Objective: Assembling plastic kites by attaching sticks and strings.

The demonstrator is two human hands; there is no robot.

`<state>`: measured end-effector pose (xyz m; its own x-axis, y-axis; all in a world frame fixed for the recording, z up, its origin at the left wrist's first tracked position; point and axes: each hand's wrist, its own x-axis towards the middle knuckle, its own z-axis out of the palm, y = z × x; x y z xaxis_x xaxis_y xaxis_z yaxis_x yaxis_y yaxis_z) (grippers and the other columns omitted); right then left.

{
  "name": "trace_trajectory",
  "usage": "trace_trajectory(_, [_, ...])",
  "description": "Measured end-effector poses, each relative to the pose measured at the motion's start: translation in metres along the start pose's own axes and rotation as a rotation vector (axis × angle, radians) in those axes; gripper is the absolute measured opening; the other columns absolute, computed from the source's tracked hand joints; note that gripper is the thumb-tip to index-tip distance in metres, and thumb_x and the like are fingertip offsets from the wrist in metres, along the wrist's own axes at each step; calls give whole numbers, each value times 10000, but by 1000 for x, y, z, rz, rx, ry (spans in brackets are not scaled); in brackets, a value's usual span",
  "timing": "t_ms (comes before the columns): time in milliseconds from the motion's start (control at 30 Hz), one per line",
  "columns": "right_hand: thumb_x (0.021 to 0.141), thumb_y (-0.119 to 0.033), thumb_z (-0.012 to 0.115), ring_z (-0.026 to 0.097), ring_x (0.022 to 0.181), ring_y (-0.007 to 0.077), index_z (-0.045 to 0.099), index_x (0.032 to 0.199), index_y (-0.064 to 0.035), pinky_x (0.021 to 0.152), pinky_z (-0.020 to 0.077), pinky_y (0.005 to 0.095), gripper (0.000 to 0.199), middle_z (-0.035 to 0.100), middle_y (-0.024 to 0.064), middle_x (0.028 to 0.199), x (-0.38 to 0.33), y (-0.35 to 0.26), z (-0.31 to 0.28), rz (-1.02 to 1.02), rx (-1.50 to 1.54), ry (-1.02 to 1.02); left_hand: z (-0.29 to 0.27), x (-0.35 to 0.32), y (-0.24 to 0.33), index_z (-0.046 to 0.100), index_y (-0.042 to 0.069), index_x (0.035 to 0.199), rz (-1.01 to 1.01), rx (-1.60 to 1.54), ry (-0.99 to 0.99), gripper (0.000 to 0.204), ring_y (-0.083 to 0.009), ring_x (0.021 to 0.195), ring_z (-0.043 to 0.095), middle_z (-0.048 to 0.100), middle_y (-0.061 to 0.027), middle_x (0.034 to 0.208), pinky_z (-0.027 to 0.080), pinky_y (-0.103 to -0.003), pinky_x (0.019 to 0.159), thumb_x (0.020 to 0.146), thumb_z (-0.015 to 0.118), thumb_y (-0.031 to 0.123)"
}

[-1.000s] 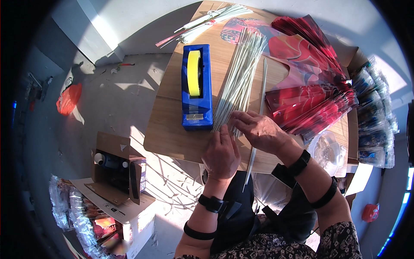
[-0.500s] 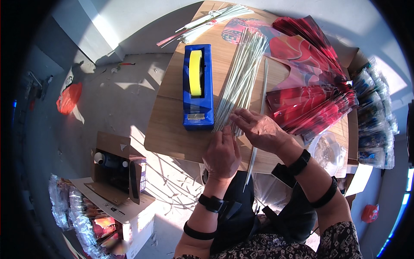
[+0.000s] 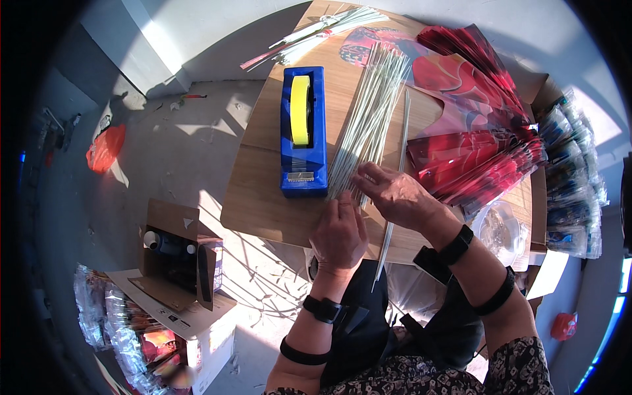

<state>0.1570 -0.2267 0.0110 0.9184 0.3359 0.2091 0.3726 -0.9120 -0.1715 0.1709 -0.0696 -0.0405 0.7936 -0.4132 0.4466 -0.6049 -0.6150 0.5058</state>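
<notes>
A loose bundle of thin pale sticks [image 3: 372, 105] lies lengthwise on the wooden table. At its near end, my right hand [image 3: 398, 197] bends over from the right with fingers closed on the stick ends. My left hand [image 3: 339, 237] is just left of it, its fingers pressed together against the near ends; whatever they hold is hidden. Left of the bundle stands a blue tape dispenser [image 3: 304, 158] with a yellow-cored roll [image 3: 299, 110]. A few separate sticks [image 3: 403, 141] lie to the right, jutting past the table's near edge.
Red printed plastic sheets [image 3: 471, 158] fan over the table's right side, near a clear round tub [image 3: 497, 227]. More tied sticks [image 3: 329, 29] lie at the far edge. An open carton [image 3: 172, 263] stands lower left. Packaged goods [image 3: 571, 178] hang over a box at right.
Both hands stay at the near ends of the sticks, with only slight finger movement. The tape dispenser and the table's contents look the same apart from a tiny shift of view.
</notes>
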Motion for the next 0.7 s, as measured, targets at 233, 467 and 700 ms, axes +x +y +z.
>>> trace_trajectory(233, [703,56,577,604,973,298,551,1114,14,787,542,330,414,538,154,1117,1,1,1,14,23,-42,0,-2,-1,543,31,1143,-70,-46,-28,359,-334,760,617,594,-151,908,512,-399,637,816,576,175])
trace_trajectory(467, [707,53,575,602,984,294,553,1118,8,810,535,332,414,544,147,1118,-1,3,3,0,10,-23,-1,-1,-1,539,16,1145,-40,-8,-19,367,-304,735,610,572,-136,884,510,-376,602,815,579,171])
trace_trajectory(700, [709,11,588,620,885,271,547,1069,26,739,543,340,362,546,138,1032,1,1,2,-42,-17,6,0,-1,-2,532,-11,1148,12,33,7,378,-271,681,602,548,-119,826,506,-352,555,816,577,164])
